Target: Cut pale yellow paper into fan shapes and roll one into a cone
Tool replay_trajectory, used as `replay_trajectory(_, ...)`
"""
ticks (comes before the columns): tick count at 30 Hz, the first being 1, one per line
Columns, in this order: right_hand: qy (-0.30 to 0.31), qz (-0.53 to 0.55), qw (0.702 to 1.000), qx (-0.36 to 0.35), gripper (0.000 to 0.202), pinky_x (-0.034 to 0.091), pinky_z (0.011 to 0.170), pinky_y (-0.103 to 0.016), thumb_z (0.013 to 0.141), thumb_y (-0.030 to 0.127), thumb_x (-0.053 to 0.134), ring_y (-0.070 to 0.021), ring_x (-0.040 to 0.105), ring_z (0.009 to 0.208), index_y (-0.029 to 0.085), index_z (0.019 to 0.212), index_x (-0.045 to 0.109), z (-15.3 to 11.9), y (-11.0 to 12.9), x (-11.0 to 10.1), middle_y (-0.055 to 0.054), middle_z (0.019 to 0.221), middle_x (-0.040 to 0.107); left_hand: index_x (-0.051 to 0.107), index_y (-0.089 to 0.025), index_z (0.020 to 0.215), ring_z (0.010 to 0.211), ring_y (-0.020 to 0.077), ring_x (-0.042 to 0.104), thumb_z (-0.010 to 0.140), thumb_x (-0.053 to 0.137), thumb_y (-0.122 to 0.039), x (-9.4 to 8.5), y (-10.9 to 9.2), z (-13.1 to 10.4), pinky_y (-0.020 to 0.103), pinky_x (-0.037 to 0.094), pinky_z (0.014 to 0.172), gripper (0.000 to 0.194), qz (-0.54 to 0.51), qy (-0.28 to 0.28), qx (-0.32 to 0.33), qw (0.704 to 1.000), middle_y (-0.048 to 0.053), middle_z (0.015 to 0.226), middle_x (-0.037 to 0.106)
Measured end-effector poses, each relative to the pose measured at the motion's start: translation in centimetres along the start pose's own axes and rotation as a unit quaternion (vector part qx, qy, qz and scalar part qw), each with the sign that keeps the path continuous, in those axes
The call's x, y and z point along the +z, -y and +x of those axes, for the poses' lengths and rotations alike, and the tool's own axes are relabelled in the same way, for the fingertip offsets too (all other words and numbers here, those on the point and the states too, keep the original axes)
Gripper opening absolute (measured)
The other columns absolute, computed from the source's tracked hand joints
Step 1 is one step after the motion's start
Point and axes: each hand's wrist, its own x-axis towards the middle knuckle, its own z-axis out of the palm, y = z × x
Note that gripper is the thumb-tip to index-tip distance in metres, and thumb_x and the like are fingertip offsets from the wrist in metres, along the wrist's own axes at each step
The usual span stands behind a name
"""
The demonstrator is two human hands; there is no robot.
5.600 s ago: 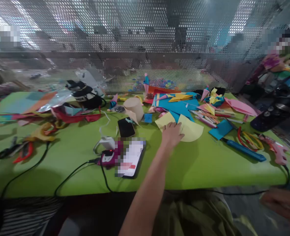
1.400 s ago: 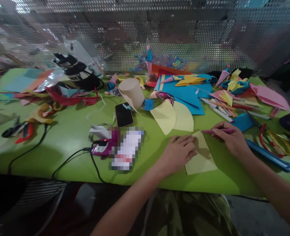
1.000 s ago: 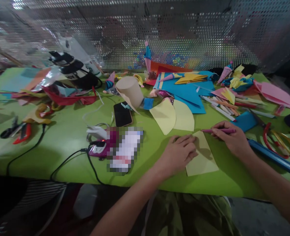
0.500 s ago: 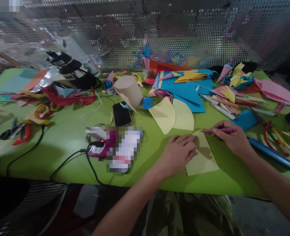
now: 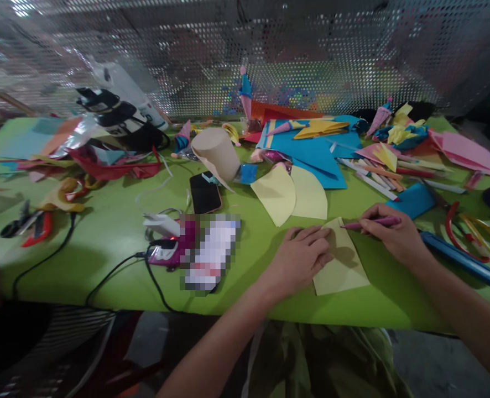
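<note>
A pale yellow sheet of paper [image 5: 340,271], narrower at its far end, lies on the green table. My left hand [image 5: 303,251] rests on the sheet's left side and the tabletop, its fingers stretched out and the thumb side partly curled. Pinched in my right hand [image 5: 390,229] is a pinkish-purple pen [image 5: 380,222]. Its tip is at the sheet's upper right edge; whether it touches the paper I cannot tell. Just beyond the hands lie two fan-shaped yellow paper pieces, one on the left [image 5: 274,193] and one on the right [image 5: 311,193], overlapping slightly.
To my right lie a blue cutter [image 5: 464,260], scissors [image 5: 477,235] and several pens [image 5: 380,179]. Blue paper [image 5: 307,152] and a cardboard roll [image 5: 215,152] stand behind. On the left are phones, such as a black one [image 5: 206,193], a purple power strip [image 5: 168,251] and cables.
The pen tip in my right hand has shifted slightly right and down along the sheet's edge. My left hand stays where it was.
</note>
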Motion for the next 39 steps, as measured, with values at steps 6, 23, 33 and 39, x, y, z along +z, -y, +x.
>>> replay_trajectory(6,0.006,-0.005,1.0,-0.006,0.011,0.04,0.063,-0.032,0.086,0.033,0.071,-0.0175,0.057,0.068,0.025,0.079,0.067,-0.2,-0.1,0.0,0.002,0.071,0.065,0.063,-0.026,0.107,0.148,0.0221,0.043,0.108,0.039,-0.043,0.1,0.0,0.0,0.05,0.035,0.117,0.029,-0.003,-0.001,-0.002,1.0,-0.001,0.159,0.05)
replay_trajectory(23,0.039,0.021,0.999,0.017,0.015,0.04,0.059,-0.029,0.082,0.032,0.07,-0.0173,0.062,0.066,0.023,0.072,0.064,-1.7,1.3,-0.5,0.002,0.066,0.06,0.062,-0.027,0.108,0.149,0.0206,0.041,0.109,0.036,-0.043,0.4,0.4,-0.1,0.048,0.035,0.115,0.03,-0.004,-0.011,0.008,1.0,-0.003,0.159,0.048)
replay_trajectory(33,0.052,-0.015,0.998,0.028,0.013,0.032,0.051,-0.027,0.08,0.033,0.069,-0.0141,0.051,0.055,0.023,0.072,0.065,-2.0,1.2,-0.8,0.002,0.059,0.06,0.062,-0.027,0.108,0.15,0.0206,0.04,0.109,0.036,-0.043,0.1,0.3,0.0,0.048,0.034,0.116,0.03,-0.006,0.004,0.001,1.0,-0.003,0.16,0.048)
replay_trajectory(39,0.057,0.016,0.996,0.063,0.014,0.035,0.051,-0.029,0.074,0.032,0.071,-0.0163,0.058,0.054,0.022,0.065,0.064,-2.3,2.5,-0.6,0.002,0.054,0.059,0.062,-0.027,0.109,0.15,0.0193,0.039,0.109,0.036,-0.042,0.3,0.4,0.0,0.047,0.033,0.118,0.03,-0.013,0.002,-0.001,1.0,-0.004,0.161,0.047)
